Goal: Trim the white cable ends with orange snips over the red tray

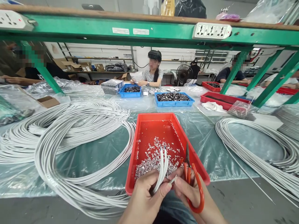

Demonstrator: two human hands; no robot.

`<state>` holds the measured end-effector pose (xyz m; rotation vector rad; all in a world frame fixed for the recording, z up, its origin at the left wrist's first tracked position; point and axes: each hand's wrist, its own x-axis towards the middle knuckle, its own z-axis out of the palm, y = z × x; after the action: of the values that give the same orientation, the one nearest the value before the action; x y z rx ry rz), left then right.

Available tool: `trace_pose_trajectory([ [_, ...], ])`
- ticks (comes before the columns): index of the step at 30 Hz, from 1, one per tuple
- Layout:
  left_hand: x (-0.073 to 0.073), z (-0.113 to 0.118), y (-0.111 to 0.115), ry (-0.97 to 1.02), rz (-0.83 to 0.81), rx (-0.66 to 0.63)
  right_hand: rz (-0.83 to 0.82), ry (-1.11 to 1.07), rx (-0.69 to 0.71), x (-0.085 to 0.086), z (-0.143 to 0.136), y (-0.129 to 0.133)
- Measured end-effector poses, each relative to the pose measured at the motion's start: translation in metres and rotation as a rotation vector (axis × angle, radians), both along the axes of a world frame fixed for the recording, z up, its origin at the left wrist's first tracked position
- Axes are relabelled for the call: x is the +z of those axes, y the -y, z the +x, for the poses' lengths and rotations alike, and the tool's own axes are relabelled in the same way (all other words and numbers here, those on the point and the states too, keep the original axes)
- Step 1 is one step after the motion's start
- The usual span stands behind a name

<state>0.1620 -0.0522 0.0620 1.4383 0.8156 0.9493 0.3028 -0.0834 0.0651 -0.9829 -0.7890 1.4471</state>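
My left hand is closed around a few white cables, whose ends stick up over the red tray. One short cable end points right from its thumb and fingers. Closed around a pair of scissors with orange handles, my right hand also pinches at that cable end with thumb and fingertip. The scissors' blades point up and away, past the tray's right part. Small shiny silver scraps are heaped in the tray's near half. Palms and some fingers are hidden.
Large coils of white cable lie at left, and another coil at right. Blue trays of dark parts stand beyond. A green shelf beam with power sockets crosses overhead. A person works opposite; others sit at the sides.
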Motion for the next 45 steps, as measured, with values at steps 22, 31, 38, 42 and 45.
trace_pose_trajectory([
  [22,-0.004,-0.012,0.013,0.171,-0.333,-0.055,0.254,0.169,-0.044,0.002,-0.007,-0.006],
  [31,-0.006,-0.011,0.020,0.172,-0.371,0.039,0.172,0.319,0.038,0.016,0.004,-0.007],
  [38,-0.002,-0.007,0.016,0.159,-0.350,0.004,0.135,0.364,0.012,0.013,-0.002,-0.001],
  [42,-0.003,-0.007,0.015,0.189,-0.360,-0.011,0.166,0.317,-0.022,0.012,0.000,-0.003],
  [45,-0.005,-0.010,0.010,0.197,-0.385,-0.093,0.201,0.213,0.051,0.009,0.002,-0.004],
])
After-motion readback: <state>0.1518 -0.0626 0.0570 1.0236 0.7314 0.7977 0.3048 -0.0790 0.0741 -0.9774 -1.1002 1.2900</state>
